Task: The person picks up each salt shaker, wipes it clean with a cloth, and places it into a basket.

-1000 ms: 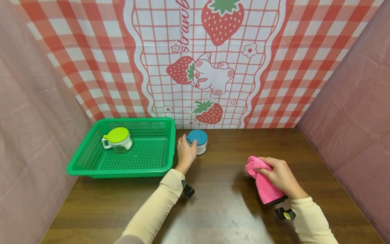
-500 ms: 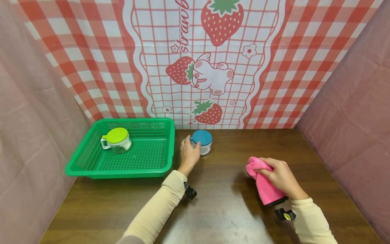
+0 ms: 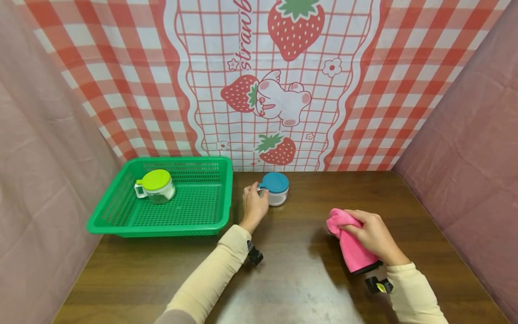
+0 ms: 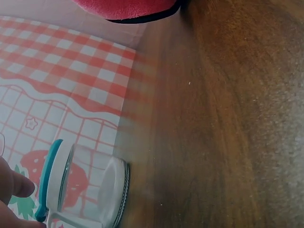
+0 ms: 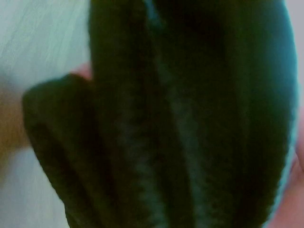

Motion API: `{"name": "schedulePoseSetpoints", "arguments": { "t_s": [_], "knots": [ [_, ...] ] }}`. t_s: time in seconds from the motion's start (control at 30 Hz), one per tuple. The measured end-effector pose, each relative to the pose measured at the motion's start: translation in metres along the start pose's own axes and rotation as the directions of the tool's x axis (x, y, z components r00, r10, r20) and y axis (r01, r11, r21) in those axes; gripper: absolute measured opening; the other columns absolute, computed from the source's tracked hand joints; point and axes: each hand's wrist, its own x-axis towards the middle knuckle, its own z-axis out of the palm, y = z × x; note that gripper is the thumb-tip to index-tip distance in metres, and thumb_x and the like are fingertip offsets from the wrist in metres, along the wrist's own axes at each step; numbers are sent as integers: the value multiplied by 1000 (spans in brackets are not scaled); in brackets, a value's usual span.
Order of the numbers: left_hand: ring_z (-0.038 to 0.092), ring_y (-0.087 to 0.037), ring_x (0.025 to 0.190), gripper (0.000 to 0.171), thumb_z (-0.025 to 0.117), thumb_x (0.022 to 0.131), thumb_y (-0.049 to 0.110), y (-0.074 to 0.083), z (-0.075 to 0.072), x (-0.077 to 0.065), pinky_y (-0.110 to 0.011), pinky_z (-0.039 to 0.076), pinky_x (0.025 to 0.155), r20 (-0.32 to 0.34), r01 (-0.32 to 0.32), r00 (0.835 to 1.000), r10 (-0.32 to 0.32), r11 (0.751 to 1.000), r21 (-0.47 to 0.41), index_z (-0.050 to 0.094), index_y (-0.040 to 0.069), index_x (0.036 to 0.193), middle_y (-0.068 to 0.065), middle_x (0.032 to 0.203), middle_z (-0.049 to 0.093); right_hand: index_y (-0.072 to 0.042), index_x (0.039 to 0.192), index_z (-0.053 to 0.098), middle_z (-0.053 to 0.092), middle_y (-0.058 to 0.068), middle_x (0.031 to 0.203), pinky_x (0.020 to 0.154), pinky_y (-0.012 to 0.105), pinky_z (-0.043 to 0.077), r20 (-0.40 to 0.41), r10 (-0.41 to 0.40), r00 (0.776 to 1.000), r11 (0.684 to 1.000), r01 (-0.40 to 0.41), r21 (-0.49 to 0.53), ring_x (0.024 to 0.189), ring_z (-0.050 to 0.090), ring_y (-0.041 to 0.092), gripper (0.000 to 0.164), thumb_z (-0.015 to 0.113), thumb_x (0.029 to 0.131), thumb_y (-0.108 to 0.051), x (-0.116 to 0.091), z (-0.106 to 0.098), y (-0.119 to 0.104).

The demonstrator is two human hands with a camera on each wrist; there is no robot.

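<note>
In the head view my left hand point(image 3: 256, 204) is at the handle of a clear jar with a blue lid point(image 3: 276, 189), fingers and thumb on either side of the handle. The jar stands upright on the table, its handle toward the hand. From the left wrist camera, the clear jar point(image 4: 90, 185) shows its lid edge and handle, with fingertips point(image 4: 21, 185) close by. My right hand point(image 3: 374, 234) grips a bunched pink cloth point(image 3: 356, 247) with a dark edge. That cloth point(image 5: 190, 123) looks dark and fills most of the right wrist view.
A green perforated basket point(image 3: 162, 228) sits at the left back of the brown wooden table point(image 3: 291, 270). Inside it is a similar jar with a lime-green lid point(image 3: 157, 180). A strawberry-print curtain point(image 3: 279, 99) hangs behind, with pink cloth point(image 3: 465, 135) at the sides.
The blue-lidded jar has shifted right along the table, away from the basket, and my left hand has moved right with it by less. The right hand and pink cloth have stayed put.
</note>
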Motion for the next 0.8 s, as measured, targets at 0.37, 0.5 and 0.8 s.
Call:
{"name": "schedulePoseSetpoints", "arguments": {
  "t_s": [0.37,0.5,0.8],
  "knots": [
    [55,-35,120,40,57,96,22,-7,6,9,-47,44,102,17,34,999,-33,999,-21,56,4,132,-19,128,60,0,106,73,74,16,97,66,8,42,24,23,999,1000,-22,-10,81,60,2,32,79,75,1,0,0,3],
    [57,-37,116,36,58,96,22,-12,7,12,-47,45,100,11,32,999,-32,999,-42,59,2,126,-21,121,63,-1,106,73,74,16,97,66,7,42,24,27,999,1000,-27,-3,81,59,0,32,80,75,-1,0,1,2],
    [59,-33,119,35,59,97,23,-23,11,16,-44,48,101,18,62,998,-59,980,-189,61,5,127,-18,126,64,-2,105,74,74,15,97,67,6,42,25,16,1000,1000,-17,13,82,59,-2,31,80,75,-2,1,2,1]
  ]
}}
